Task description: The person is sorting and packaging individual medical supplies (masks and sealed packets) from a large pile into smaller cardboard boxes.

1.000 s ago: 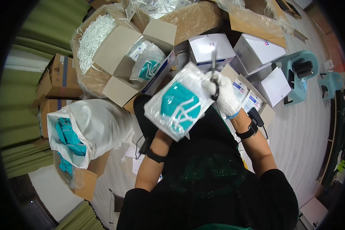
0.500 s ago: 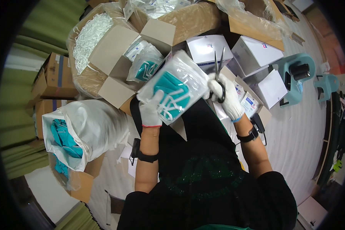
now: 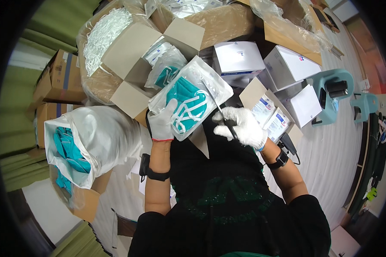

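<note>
My left hand (image 3: 162, 123), in a white knit glove, grips the lower left edge of a clear plastic bag (image 3: 220, 87). Inside it are teal face masks (image 3: 187, 95) with white ear loops. In my right hand (image 3: 245, 127), also gloved, is a pair of scissors (image 3: 214, 97) with a dark handle. Their blades look nearly together and slant up and left over the bag's right side; whether they touch the plastic I cannot tell. Just beyond the bag, an open carton (image 3: 131, 93) contains more bagged masks (image 3: 166, 76).
To the left, a white sack (image 3: 111, 132) of teal masks leans over a carton. Behind lies a lined box of white loops (image 3: 105, 38). White boxes (image 3: 238, 58) and an open box of packets (image 3: 253, 91) stand right, near a blue-green stool (image 3: 330, 77).
My right hand has moved down, and the scissors have swung from pointing up with parted blades to slanting left over the bag. The bag has shifted slightly left.
</note>
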A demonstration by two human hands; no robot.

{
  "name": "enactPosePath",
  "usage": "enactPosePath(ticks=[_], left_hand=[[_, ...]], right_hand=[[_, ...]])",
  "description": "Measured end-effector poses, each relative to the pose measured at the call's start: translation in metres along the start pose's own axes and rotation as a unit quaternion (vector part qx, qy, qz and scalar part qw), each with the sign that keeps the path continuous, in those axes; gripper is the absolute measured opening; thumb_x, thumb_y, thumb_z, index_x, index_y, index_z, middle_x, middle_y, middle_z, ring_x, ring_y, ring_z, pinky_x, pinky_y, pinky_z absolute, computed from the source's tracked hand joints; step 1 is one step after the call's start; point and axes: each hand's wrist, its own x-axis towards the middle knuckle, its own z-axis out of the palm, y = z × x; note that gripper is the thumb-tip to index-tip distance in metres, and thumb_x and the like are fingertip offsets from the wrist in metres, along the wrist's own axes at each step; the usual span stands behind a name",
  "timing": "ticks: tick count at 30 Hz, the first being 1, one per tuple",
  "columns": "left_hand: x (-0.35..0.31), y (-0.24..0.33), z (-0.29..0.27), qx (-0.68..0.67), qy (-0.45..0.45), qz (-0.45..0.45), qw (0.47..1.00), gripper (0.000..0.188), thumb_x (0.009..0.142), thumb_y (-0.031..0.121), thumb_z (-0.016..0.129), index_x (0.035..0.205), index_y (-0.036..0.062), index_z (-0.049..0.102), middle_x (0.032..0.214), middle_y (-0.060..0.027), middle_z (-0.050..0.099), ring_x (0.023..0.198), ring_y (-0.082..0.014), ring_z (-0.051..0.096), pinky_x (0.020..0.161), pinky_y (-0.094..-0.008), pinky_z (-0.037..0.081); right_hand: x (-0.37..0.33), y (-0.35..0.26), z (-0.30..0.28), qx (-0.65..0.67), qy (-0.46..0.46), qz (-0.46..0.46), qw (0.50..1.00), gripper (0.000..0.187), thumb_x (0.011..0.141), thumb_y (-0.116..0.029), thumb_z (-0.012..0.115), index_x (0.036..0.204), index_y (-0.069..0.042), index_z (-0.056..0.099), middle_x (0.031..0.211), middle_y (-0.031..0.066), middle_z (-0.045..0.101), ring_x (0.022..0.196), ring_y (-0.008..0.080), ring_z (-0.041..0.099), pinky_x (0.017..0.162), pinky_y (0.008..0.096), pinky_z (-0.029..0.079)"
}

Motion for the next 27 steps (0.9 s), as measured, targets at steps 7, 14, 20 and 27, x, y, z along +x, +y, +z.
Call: enactPosePath(ticks=[7,14,20,27], left_hand=[[0.001,0.008,-0.034,-0.053,-0.010,-0.128,0.990,0.038,0.089,0.003,0.066,0.125,-0.0051,0.058,0.111,-0.0113,0.068,0.095,-0.0179,0.067,0.083,-0.0311,0.057],[0.063,0.049,-0.054,0.165,0.182,0.220,0.944,0.028,0.089,0.004,0.066,0.117,0.0004,0.063,0.108,-0.0094,0.068,0.094,-0.0209,0.067,0.076,-0.0355,0.055],[0.129,-0.018,-0.086,0.818,-0.137,0.367,0.422,0.038,0.091,0.008,0.050,0.127,0.0134,0.060,0.132,-0.0077,0.057,0.117,-0.0307,0.057,0.098,-0.0419,0.046],[0.150,-0.031,-0.119,0.817,-0.207,-0.065,0.535,0.048,0.083,0.008,0.058,0.130,0.0187,0.061,0.133,-0.0143,0.058,0.119,-0.0321,0.058,0.100,-0.0417,0.048]], right_hand=[[-0.003,0.017,0.008,0.057,-0.117,0.032,0.991,0.049,0.082,-0.016,0.080,0.121,0.004,0.060,0.086,0.0030,0.063,0.070,0.0077,0.058,0.061,0.0226,0.049],[-0.024,0.060,-0.003,0.034,-0.075,0.053,0.995,0.051,0.083,-0.023,0.079,0.122,0.002,0.058,0.096,0.0055,0.063,0.087,0.0133,0.060,0.080,0.0282,0.050],[-0.025,0.047,0.005,-0.088,-0.023,0.069,0.993,0.055,0.083,-0.026,0.079,0.123,0.002,0.056,0.097,0.0062,0.062,0.089,0.0139,0.060,0.082,0.0277,0.050],[-0.028,0.056,0.004,0.001,-0.012,0.032,0.999,0.056,0.083,-0.025,0.080,0.125,0.002,0.055,0.102,0.0053,0.062,0.094,0.0128,0.059,0.084,0.0276,0.049]])
